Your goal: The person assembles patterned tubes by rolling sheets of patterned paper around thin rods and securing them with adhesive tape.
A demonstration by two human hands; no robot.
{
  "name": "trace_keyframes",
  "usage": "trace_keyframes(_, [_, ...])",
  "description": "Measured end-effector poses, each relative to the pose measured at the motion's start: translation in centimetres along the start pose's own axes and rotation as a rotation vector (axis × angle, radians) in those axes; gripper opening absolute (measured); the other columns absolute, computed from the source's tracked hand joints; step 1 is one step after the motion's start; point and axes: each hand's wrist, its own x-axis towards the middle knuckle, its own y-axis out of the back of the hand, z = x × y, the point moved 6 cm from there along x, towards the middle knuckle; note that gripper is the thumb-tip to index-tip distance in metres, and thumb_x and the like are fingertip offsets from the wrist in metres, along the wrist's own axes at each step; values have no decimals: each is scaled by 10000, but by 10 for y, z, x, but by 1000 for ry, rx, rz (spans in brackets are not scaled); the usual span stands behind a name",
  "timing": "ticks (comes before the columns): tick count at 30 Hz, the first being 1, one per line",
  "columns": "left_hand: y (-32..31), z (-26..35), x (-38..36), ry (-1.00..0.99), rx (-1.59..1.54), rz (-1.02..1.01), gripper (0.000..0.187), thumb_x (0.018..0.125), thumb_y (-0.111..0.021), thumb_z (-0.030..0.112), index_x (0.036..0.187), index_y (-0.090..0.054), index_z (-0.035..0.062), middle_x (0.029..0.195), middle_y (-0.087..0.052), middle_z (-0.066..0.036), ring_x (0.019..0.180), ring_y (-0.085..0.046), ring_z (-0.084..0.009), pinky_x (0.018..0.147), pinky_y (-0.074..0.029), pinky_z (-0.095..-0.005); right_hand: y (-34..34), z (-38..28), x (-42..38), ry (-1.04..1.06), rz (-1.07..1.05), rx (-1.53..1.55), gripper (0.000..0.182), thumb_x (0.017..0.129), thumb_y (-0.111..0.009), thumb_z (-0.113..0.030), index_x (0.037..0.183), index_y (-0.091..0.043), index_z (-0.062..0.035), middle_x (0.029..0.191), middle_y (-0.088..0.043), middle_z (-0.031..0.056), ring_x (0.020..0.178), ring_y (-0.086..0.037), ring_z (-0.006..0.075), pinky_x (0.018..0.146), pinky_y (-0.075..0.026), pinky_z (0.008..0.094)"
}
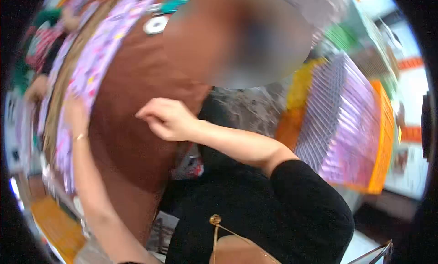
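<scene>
My left hand [76, 112], with a thin bracelet at the wrist, rests at the edge of a long purple strip of patterned fabric [102, 47]. Motion smears its fingers, so their grip cannot be made out. Over the brown cloth [130, 97] is my right hand [165, 119], its fingers closed in a pinch pointing left. Anything between those fingertips is too small to see. A light brown band [68, 74] runs along the middle of the purple fabric.
Across the fabric, at the left, are a co-worker's hands [37, 88]. A white roll [156, 25] and a teal item [173, 4] lie at the top of the cloth. To my right stands an orange crate [382, 136] with purple plastic-wrapped material [351, 122]. A blurred oval hides the upper middle.
</scene>
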Motion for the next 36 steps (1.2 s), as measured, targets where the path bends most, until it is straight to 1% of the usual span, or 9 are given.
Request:
trace_keyframes(1, [-9,-13,1,-132,225,58,466,974,-515,280,1353,-510,9,1273,-592,-246,1160,-582,-360,991,-459,-432,10,-2,-4,3,62,19,194,812,-593,13,997,-640,-19,914,-651,128,842,-659,275,742,-540,353])
trace_keyframes(4, [34,16,2,131,119,73,429,988,-526,310,1313,-557,30,1231,-632,-193,1084,-611,-363,922,-482,-447,68,-12,-38,-78,123,-155,176,814,-609,3,973,-665,-47,887,-665,108,807,-658,287,717,-537,367])
trace_keyframes(6, [33,23,1,52,182,139,441,1008,-482,331,1307,-558,16,1226,-625,-210,1071,-614,-363,892,-495,-454,127,-18,-69,-126,91,-408,181,817,-634,-31,988,-686,-62,901,-686,117,841,-675,284,728,-545,362])
trace_keyframes(11, [37,33,-1,-58,318,133,443,989,-527,411,1276,-598,82,1175,-659,-138,1051,-621,-330,869,-497,-426,298,-43,-211,-1027,-370,-724,164,844,-664,-138,951,-680,-14,848,-708,115,731,-672,203,686,-537,355])
trace_keyframes(16, [24,30,-9,-163,305,308,405,981,-544,426,1228,-635,117,1134,-675,-97,1040,-636,-289,847,-507,-400,414,-125,-380,-1523,-1085,-962,118,704,-680,-153,724,-676,-37,716,-675,140,643,-646,272,629,-514,401])
trace_keyframes(18, [34,46,-11,-70,307,219,380,972,-575,403,1211,-646,116,1147,-676,-88,1051,-638,-272,851,-510,-394,440,-154,-438,-1732,-1058,-1002,128,656,-674,-191,679,-686,-65,709,-680,120,639,-651,265,617,-513,405])
trace_keyframes(24, [46,49,-22,-198,232,326,366,964,-607,367,1221,-642,109,1153,-679,-81,1048,-645,-266,859,-515,-383,405,-190,-464,-1565,-717,-1018,219,630,-655,-155,828,-683,-64,783,-688,121,711,-668,308,639,-529,417])
trace_keyframes(29, [42,45,-29,-199,115,387,367,954,-626,335,1227,-633,89,1167,-667,-106,1053,-637,-290,883,-511,-403,355,-207,-444,-1317,-809,-1276,371,708,-715,-228,1032,-599,-86,1112,-574,142,1090,-554,338,906,-456,464])
trace_keyframes(36, [117,90,-46,-93,22,397,393,932,-647,291,1254,-598,72,1220,-625,-136,1134,-586,-310,950,-466,-429,348,-205,-503,-1195,-705,-1554,344,792,-686,-290,1057,-591,-92,1003,-576,130,1010,-544,327,890,-417,463])
